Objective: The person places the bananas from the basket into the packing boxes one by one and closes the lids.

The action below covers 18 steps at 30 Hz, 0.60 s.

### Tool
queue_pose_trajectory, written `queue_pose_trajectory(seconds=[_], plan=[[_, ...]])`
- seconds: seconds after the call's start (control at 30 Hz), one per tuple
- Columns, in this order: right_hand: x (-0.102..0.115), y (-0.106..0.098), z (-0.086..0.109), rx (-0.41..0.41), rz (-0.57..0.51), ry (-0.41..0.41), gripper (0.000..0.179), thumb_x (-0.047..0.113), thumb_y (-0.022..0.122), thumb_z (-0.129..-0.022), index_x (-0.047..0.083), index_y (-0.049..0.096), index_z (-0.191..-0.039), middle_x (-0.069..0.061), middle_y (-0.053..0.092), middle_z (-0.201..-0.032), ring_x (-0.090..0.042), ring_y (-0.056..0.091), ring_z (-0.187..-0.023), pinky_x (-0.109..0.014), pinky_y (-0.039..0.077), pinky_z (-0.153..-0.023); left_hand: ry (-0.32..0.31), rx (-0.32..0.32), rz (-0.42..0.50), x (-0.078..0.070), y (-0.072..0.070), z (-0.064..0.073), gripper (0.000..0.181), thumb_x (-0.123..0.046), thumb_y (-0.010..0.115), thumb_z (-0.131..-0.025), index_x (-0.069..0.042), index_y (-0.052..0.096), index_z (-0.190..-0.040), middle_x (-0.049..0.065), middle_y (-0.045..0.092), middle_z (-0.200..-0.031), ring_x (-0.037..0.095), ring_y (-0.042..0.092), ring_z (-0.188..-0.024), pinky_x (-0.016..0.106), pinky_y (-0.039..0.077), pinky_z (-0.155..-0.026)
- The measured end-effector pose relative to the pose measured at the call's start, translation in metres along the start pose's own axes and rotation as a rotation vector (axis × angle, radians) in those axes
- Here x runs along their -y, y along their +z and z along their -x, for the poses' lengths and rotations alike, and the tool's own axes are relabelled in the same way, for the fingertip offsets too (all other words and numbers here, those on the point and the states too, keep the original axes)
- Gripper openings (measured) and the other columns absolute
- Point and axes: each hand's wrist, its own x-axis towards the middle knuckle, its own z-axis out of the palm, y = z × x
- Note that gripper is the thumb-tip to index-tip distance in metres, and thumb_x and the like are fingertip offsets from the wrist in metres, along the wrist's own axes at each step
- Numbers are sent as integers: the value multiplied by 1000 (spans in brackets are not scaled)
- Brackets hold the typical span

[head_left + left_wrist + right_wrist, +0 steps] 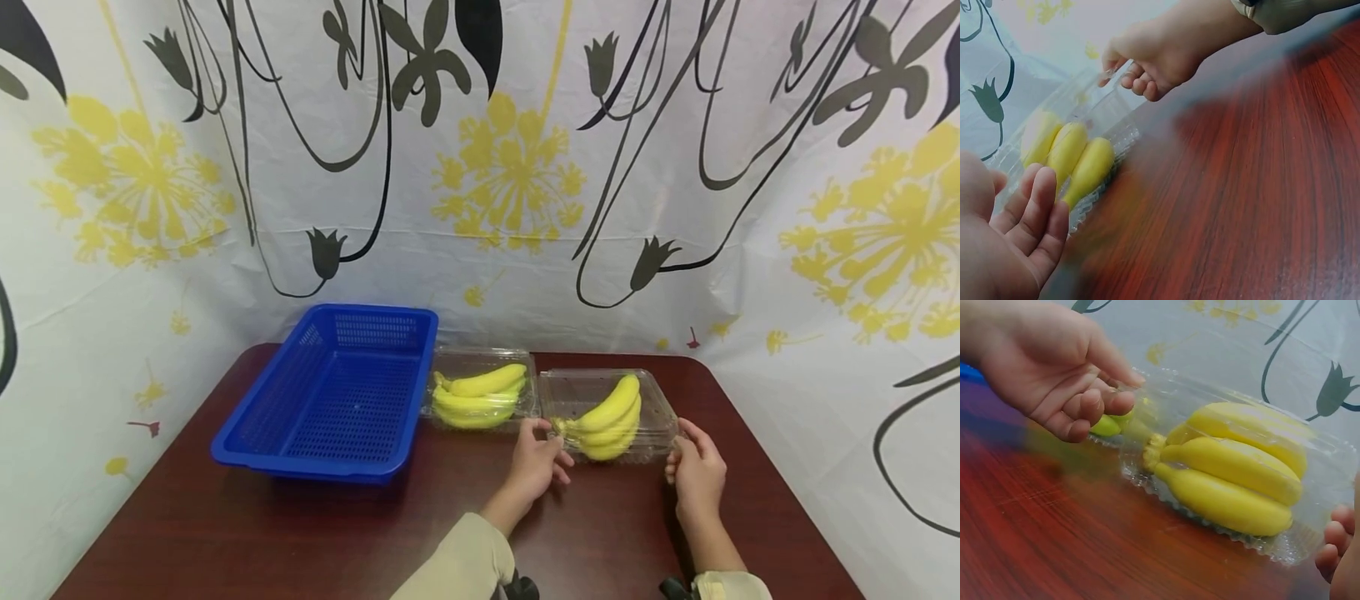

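Observation:
A bunch of yellow bananas (603, 429) lies in a clear plastic clamshell container (660, 404) at the right of the table. My left hand (534, 462) holds the front left corner of its lid with thumb and forefinger, the other fingers loosely bent. At the front right corner, my right hand (697, 479) pinches the lid edge. In the right wrist view the see-through lid (1166, 387) spans over the bananas (1229, 469), its front edge above the crimped base rim (1172, 509).
Left of it is a second clear container (487, 357) with another bunch of bananas (476, 404). A blue plastic basket (315, 468) with perforated sides stands at the left of the dark red table (480, 500). Behind the table hangs a patterned cloth (480, 275).

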Motion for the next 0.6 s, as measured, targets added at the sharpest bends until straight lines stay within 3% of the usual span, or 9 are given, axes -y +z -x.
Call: queue_pose_trajectory(seconds=[0.27,0.6], plan=[[9,-1,-3,41,-28,58,32,4,48,-96,8,56,-127,0,53,-79,-9,55,-56,-19,43,-45,-4,37,35,-1,-4,-1,26,-5,55,-96,-5,40,-117,12,64,-65,15,54,-40,43,55,-52],[7,-5,-9,175,-55,63,28,-6,39,-94,15,42,-113,-1,48,-65,-9,44,-47,-22,35,-39,8,39,33,-3,-4,-2,29,-5,57,-95,-5,41,-119,16,64,-66,15,53,-40,42,55,-50]])
